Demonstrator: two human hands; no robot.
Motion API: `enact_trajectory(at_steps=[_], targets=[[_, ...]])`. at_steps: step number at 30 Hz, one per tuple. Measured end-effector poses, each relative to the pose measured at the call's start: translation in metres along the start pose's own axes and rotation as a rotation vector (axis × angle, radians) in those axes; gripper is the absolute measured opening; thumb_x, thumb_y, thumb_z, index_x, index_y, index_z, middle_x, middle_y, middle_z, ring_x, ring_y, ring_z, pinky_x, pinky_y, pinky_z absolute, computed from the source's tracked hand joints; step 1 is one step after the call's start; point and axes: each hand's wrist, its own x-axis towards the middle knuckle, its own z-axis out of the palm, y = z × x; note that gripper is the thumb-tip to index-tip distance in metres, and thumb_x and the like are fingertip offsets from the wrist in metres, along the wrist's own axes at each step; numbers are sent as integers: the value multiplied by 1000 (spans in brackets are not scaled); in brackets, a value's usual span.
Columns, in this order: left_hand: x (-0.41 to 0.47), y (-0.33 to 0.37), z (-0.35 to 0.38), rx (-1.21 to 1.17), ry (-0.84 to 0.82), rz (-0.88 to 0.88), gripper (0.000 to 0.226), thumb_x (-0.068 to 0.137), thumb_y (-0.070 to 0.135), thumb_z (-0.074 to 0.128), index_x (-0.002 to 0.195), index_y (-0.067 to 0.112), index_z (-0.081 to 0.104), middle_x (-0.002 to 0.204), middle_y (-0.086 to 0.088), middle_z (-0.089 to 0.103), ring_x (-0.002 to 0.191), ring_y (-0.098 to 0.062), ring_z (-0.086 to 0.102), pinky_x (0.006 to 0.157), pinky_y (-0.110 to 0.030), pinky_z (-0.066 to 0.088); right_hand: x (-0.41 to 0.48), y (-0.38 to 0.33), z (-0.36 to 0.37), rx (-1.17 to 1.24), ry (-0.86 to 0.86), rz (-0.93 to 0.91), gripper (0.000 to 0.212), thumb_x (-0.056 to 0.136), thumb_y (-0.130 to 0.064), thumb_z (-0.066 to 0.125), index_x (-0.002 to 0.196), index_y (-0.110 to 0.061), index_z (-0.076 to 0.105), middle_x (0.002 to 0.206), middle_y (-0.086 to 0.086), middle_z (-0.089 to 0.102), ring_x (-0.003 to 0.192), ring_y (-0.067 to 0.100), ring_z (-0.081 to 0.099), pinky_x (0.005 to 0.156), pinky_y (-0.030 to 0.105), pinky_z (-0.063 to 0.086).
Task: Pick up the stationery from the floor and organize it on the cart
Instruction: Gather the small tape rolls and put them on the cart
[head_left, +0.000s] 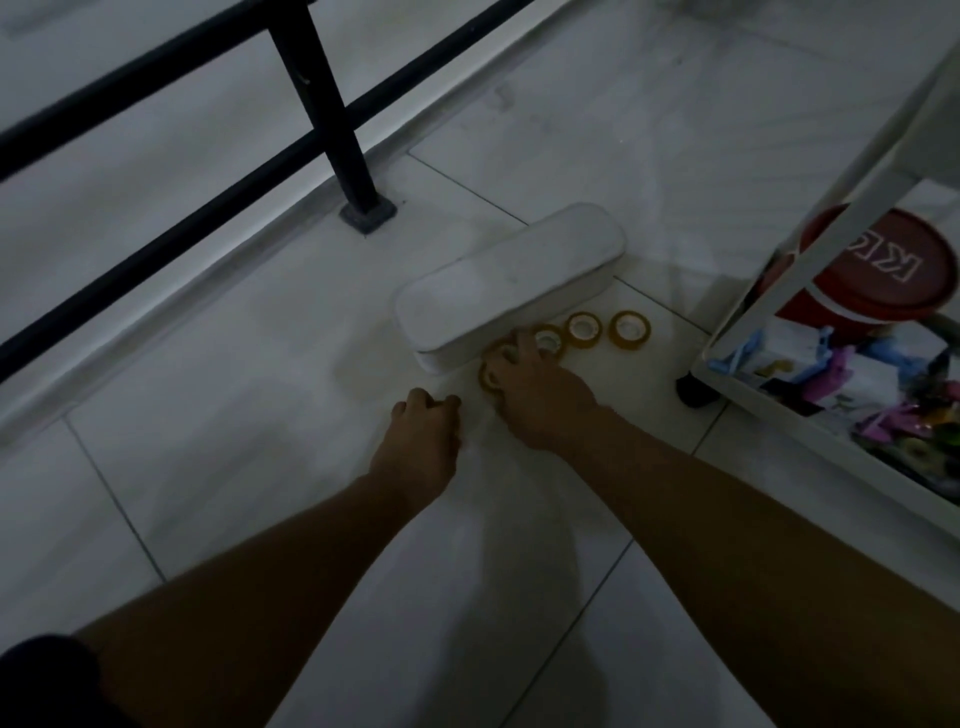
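**Gathering tape rolls off the floor beside the white box**

The step in hand looks like the pick-up. The right hand (535, 395) reaches down onto a short row of tape rolls (584, 328) lying flat on the floor (260, 467). They sit against the long side of a closed white box (511, 283). Its fingers are curled over the rolls at the row's near end, with the thumb against the nearest one. Two further rolls lie untouched at the far end, towards the cart (737, 384).

The left hand (423, 441) hovers low just beside the right, apart from it, with its fingers curled in. The picture is too dim to tell whether it holds anything.

The box lies lengthwise near the floor's edge under a black railing (332, 119). Its lid is on, so its contents are hidden.

The cart stands at the floor's right side on a dark wheel (696, 389). A red tub (872, 270) with a lid stands in it. Its lower tray already holds a jumble of small coloured items, too blurred to name.

The next move probably calls for a firm pinch on the gathered rolls and a lift clear of the box's side. A carry across to the cart's tray would follow. The two remaining rolls and the box are still to be collected.
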Motion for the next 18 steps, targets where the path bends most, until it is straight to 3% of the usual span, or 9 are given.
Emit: enact_trajectory(at_steps=[4, 8, 11, 14, 16, 18], targets=[[-2, -2, -2, -46, -12, 4, 33, 89, 20, 50, 121, 15, 57, 101, -16, 57, 96, -36, 52, 79, -37, 46, 4, 7, 3, 9, -64, 11, 60, 95, -33, 53, 147, -22, 26, 155, 19, 15, 132, 40, 35, 94, 46, 45], [-7, -2, 0, -143, 13, -51, 44, 88, 19, 55, 131, 15, 53, 109, -17, 57, 102, -35, 51, 85, -35, 46, -13, 5, 12, -77, 3, 21, 54, 95, -49, 45, 141, -22, 36, 144, 21, 31, 122, 40, 42, 82, 44, 47], [-11, 0, 2, -190, 47, -67, 43, 88, 19, 55, 130, 15, 55, 108, -19, 59, 102, -34, 53, 84, -32, 44, -34, 4, 20, -199, 80, -38, 36, 87, -36, 63, 114, -13, 57, 109, 22, 56, 84, 38, 57, 55, 37, 41], [-13, 5, 0, -222, 43, -59, 44, 86, 21, 59, 129, 15, 55, 108, -18, 61, 102, -32, 54, 83, -31, 42, -58, 6, 28, -256, 127, -77, 21, 80, -26, 67, 96, -12, 62, 88, 14, 61, 62, 31, 55, 47, 31, 29], [-13, 11, -2, -232, 24, -16, 45, 84, 22, 63, 128, 14, 56, 107, -17, 64, 103, -30, 54, 81, -29, 40, -74, 7, 27, -245, 38, -94, 21, 89, -27, 53, 106, -15, 59, 95, 10, 61, 69, 28, 58, 51, 32, 34], [-12, 19, -4, -255, 15, 34, 44, 83, 22, 66, 126, 14, 57, 107, -14, 66, 103, -29, 54, 81, -30, 40, -85, 12, 24, -199, -20, -76, 36, 97, -28, 39, 130, -16, 46, 111, 11, 59, 86, 30, 60, 59, 32, 35]])
